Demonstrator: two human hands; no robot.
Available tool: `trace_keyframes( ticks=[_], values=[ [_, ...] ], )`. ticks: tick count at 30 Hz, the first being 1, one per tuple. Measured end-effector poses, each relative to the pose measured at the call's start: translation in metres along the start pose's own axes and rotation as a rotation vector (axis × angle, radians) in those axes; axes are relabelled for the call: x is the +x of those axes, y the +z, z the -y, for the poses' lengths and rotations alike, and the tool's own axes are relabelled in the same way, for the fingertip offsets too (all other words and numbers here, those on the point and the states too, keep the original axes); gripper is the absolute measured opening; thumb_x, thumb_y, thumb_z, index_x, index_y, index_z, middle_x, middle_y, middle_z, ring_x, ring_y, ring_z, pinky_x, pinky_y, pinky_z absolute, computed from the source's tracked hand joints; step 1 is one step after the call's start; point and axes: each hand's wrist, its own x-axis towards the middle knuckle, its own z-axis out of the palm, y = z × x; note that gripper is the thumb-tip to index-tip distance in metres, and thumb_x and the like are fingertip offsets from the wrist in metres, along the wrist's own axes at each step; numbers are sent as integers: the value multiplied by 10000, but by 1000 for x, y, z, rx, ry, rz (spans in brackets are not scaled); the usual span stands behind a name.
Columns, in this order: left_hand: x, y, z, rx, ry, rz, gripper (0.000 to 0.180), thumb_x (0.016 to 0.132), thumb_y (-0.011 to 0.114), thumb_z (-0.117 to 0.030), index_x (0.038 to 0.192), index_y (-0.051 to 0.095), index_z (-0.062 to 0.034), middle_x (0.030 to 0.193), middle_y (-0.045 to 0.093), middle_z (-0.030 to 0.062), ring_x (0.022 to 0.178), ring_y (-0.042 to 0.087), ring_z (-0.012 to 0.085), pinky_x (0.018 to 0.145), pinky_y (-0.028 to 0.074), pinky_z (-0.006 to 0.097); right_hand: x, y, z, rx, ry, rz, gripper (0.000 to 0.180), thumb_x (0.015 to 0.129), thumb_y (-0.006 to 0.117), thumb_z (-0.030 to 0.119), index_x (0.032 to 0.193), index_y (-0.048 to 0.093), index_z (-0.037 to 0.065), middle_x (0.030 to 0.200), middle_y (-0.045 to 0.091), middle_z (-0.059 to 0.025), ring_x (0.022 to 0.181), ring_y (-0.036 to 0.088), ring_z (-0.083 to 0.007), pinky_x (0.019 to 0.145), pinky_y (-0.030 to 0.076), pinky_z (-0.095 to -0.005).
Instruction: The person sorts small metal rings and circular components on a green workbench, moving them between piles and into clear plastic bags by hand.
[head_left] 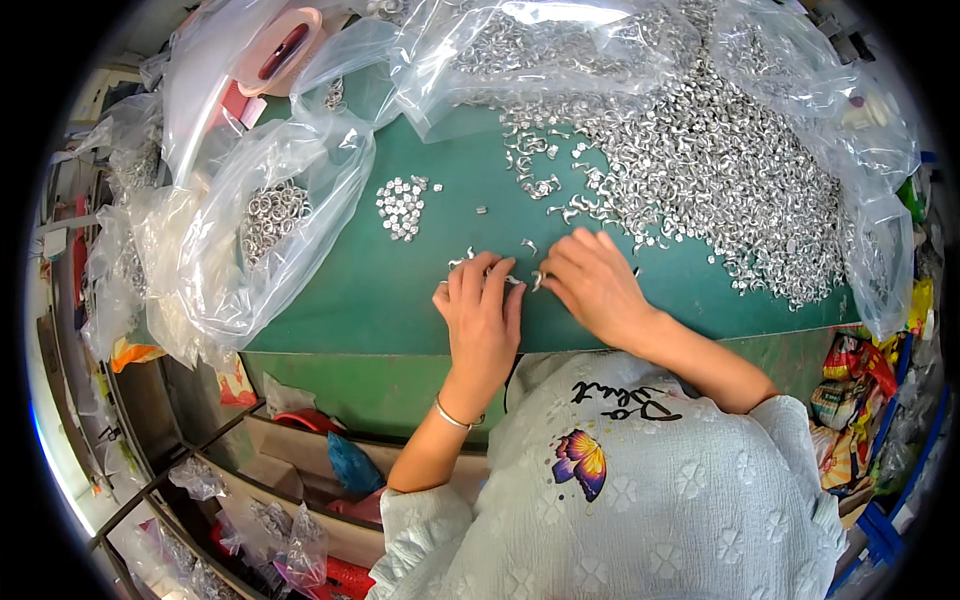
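Observation:
My left hand [478,308] rests low over the green tabletop, fingers bent, with a small silver curved metal piece [513,280] pinched between thumb and forefinger. More such bits peek out past its fingertips, partly hidden. Just to the right, my right hand [598,288] has its fingers drawn together at another curved metal piece [538,281]. The two hands are a short gap apart. Beyond them lie a loose curved piece [529,246] and a small short silver piece [481,210]. A little cluster of silver pieces [402,208] is spread to the left.
A large heap of silver curved pieces [720,170] covers the table's right side, bordered by clear plastic sheeting [885,210]. At left, an open plastic bag [330,220] holds silver rings [275,218]. A pink tray [285,50] stands behind it. Shelves with bags lie below left.

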Motion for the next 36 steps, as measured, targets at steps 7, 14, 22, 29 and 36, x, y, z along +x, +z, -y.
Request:
trace_keyframes(
  ticks=[7,14,22,29,36],
  values=[
    [-6,-2,-3,-1,22,26,305,798,694,-75,1088,602,-56,1151,545,93,1111,507,287,966,320,450,22,5,-20,9,-120,-70,213,758,684,75,967,643,64,975,569,-54,917,517,-233,758,395,-350],
    [-14,11,7,-27,3,17,329,769,692,-19,1072,570,-58,1161,508,109,1182,467,331,1077,218,612,43,-24,-65,-221,-63,-287,180,753,701,84,926,654,73,1005,578,-50,963,519,-256,797,396,-379],
    [3,16,0,90,8,55,328,820,646,-25,1138,567,-41,1241,501,125,1231,450,350,1081,225,613,20,-27,-37,-336,129,-166,227,796,654,65,1019,647,23,1032,602,-75,953,537,-251,815,394,-373],
    [30,20,-5,-167,168,130,365,847,534,64,1209,540,22,1324,496,170,1235,463,367,1066,355,454,-3,-28,-33,-49,117,-224,277,829,622,66,1093,617,-16,1147,603,-114,1119,534,-287,951,394,-467],
    [56,40,-8,-100,361,283,460,742,519,92,1202,506,106,1293,479,246,1251,434,385,1071,351,450,-23,-31,-44,-256,51,-46,242,823,648,106,1057,648,44,1214,588,-82,1247,477,-276,1078,299,-513]
  ],
)
